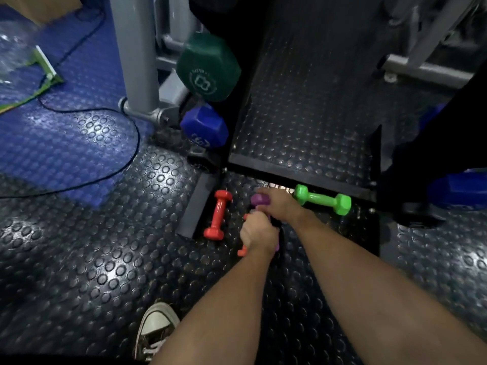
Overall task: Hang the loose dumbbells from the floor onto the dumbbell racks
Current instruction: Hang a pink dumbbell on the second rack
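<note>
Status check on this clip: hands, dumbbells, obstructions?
Left hand grips an orange dumbbell; right hand on the purple dumbbell. Red dumbbell and green dumbbell loose on floor. Nothing blocking.

At the bottom, six o'clock, there's a dark canvas sneaker with a white rubber toe cap point(155, 329) planted on the black round-studded rubber floor point(87, 259). Up at ten o'clock, a bright blue studded mat point(66, 143) with a thin black cable point(133, 126) looping across it. Far at nine to ten o'clock, crumpled clear plastic wrap point(13, 52) beside a green-edged white board point(47, 65).
</note>
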A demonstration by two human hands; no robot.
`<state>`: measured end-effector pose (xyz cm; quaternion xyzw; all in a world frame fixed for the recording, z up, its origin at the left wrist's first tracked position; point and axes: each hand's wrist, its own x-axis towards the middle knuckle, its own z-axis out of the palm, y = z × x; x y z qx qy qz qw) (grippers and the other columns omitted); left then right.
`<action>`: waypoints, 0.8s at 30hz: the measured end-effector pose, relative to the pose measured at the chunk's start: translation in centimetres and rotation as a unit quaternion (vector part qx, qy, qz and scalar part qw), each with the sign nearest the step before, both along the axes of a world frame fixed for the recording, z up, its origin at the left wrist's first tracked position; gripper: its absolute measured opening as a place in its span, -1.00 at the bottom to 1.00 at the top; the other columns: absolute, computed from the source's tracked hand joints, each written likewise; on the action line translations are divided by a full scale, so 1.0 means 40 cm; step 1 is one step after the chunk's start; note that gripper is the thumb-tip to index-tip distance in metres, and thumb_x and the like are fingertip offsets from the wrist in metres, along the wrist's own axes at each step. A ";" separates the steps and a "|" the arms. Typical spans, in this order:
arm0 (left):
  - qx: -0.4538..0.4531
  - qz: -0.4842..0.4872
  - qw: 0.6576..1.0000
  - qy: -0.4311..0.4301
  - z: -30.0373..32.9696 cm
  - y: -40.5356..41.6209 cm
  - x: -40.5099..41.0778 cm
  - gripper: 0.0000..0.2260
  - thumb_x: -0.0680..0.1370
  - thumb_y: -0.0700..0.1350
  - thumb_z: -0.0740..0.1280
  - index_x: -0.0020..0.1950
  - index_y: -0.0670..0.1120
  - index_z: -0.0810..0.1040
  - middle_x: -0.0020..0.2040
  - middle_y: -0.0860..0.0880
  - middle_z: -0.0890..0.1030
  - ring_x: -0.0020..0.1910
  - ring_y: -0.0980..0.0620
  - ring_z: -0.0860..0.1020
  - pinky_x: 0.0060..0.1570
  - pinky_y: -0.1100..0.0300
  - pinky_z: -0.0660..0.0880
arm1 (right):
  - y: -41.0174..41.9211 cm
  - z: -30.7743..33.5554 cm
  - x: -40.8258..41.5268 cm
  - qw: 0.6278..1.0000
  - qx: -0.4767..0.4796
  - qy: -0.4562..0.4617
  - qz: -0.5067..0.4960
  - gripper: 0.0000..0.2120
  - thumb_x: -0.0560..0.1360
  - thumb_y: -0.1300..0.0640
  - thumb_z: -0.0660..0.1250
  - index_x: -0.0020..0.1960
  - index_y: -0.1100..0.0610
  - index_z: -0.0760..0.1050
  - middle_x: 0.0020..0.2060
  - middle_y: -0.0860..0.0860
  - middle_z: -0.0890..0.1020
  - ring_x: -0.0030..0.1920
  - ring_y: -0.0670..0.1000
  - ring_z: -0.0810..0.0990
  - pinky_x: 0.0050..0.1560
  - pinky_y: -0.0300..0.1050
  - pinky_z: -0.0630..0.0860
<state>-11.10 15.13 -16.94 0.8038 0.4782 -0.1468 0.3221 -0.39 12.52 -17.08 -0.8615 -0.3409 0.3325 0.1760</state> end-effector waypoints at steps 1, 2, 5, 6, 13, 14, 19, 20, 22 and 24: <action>0.008 -0.003 1.000 0.002 -0.011 -0.007 0.003 -0.55 0.52 -0.05 0.51 0.33 -0.15 0.47 0.22 -0.11 0.63 0.20 -0.13 0.65 0.15 0.03 0.56 | 0.000 -0.011 0.003 1.000 0.006 -0.011 -0.006 -0.54 0.48 0.13 0.49 0.36 0.12 0.56 0.20 0.10 0.67 0.23 0.12 0.60 0.26 -0.09 0.46; 0.006 -0.004 1.000 0.005 -0.018 -0.012 0.001 -0.50 0.52 -0.08 0.51 0.36 -0.16 0.40 0.25 -0.12 0.61 0.22 -0.14 0.63 0.17 0.01 0.55 | -0.002 -0.016 0.004 1.000 0.011 -0.020 -0.012 -0.59 0.46 0.16 0.50 0.30 0.11 0.60 0.13 0.10 0.70 0.16 0.12 0.64 0.20 -0.07 0.51; -0.031 0.010 0.999 -0.007 -0.027 -0.002 -0.007 -0.44 0.51 -0.13 0.52 0.40 -0.16 0.32 0.26 -0.14 0.59 0.26 -0.17 0.61 0.20 -0.01 0.52 | -0.016 -0.019 0.017 0.999 0.007 -0.024 -0.042 -0.67 0.39 0.15 0.53 0.15 0.03 0.65 -0.04 0.03 0.71 0.01 0.07 0.67 0.05 -0.05 0.59; -0.053 0.016 0.998 -0.018 -0.029 0.005 -0.006 -0.44 0.50 -0.14 0.52 0.40 -0.16 0.34 0.25 -0.13 0.59 0.26 -0.17 0.61 0.20 -0.02 0.52 | -0.025 -0.014 0.023 0.998 0.003 -0.023 -0.053 -0.68 0.36 0.12 0.55 0.11 0.00 0.65 -0.07 -0.01 0.71 -0.03 0.04 0.67 0.03 -0.04 0.60; -0.196 0.001 0.969 -0.152 0.054 0.081 0.019 -0.61 0.41 -0.21 0.49 0.21 -0.04 0.54 0.00 0.00 0.66 0.02 -0.07 0.66 0.00 0.07 0.60 | -0.061 0.133 0.086 0.994 0.040 -0.072 -0.069 -0.68 0.35 -0.03 0.57 0.09 -0.04 0.67 -0.11 -0.06 0.71 -0.09 -0.02 0.64 -0.05 -0.11 0.57; -0.217 0.005 0.962 -0.168 0.084 0.096 0.030 -0.66 0.41 -0.21 0.50 0.14 -0.06 0.54 -0.05 0.01 0.65 -0.06 -0.03 0.65 -0.09 0.08 0.60 | -0.061 0.165 0.094 0.992 0.057 -0.081 -0.074 -0.70 0.34 -0.05 0.56 0.06 -0.05 0.68 -0.14 -0.08 0.71 -0.12 -0.05 0.65 -0.06 -0.08 0.61; -0.230 -0.026 0.941 -0.249 0.239 0.162 0.063 -0.75 0.33 -0.09 0.54 -0.07 -0.10 0.58 -0.29 -0.04 0.59 -0.35 0.00 0.55 -0.24 0.09 0.51 | -0.072 0.347 0.091 0.978 0.128 -0.096 -0.134 -0.66 0.30 -0.07 0.63 0.03 -0.06 0.68 -0.16 -0.15 0.69 -0.14 -0.14 0.64 -0.13 -0.18 0.58; -0.233 -0.038 0.938 -0.253 0.265 0.168 0.056 -0.80 0.41 -0.15 0.54 -0.06 -0.13 0.59 -0.30 -0.02 0.58 -0.36 0.04 0.54 -0.28 0.18 0.49 | -0.077 0.374 0.082 0.977 0.137 -0.092 -0.136 -0.66 0.30 -0.08 0.64 0.03 -0.06 0.68 -0.16 -0.16 0.69 -0.13 -0.15 0.64 -0.12 -0.21 0.57; -0.236 -0.051 0.934 -0.265 0.329 0.181 0.038 -0.81 0.46 -0.18 0.54 -0.02 -0.20 0.61 -0.29 -0.01 0.57 -0.36 0.08 0.53 -0.30 0.24 0.45 | -0.083 0.433 0.068 0.975 0.160 -0.085 -0.129 -0.67 0.30 -0.14 0.62 0.01 -0.09 0.68 -0.19 -0.19 0.69 -0.16 -0.21 0.64 -0.16 -0.29 0.56; -0.234 -0.061 0.927 -0.286 0.399 0.191 0.011 -0.77 0.45 -0.14 0.57 -0.02 -0.23 0.62 -0.26 -0.03 0.59 -0.31 0.05 0.54 -0.23 0.17 0.45 | -0.087 0.510 0.051 0.973 0.187 -0.058 -0.123 -0.69 0.33 -0.21 0.58 -0.02 -0.08 0.69 -0.21 -0.17 0.70 -0.17 -0.21 0.65 -0.17 -0.28 0.57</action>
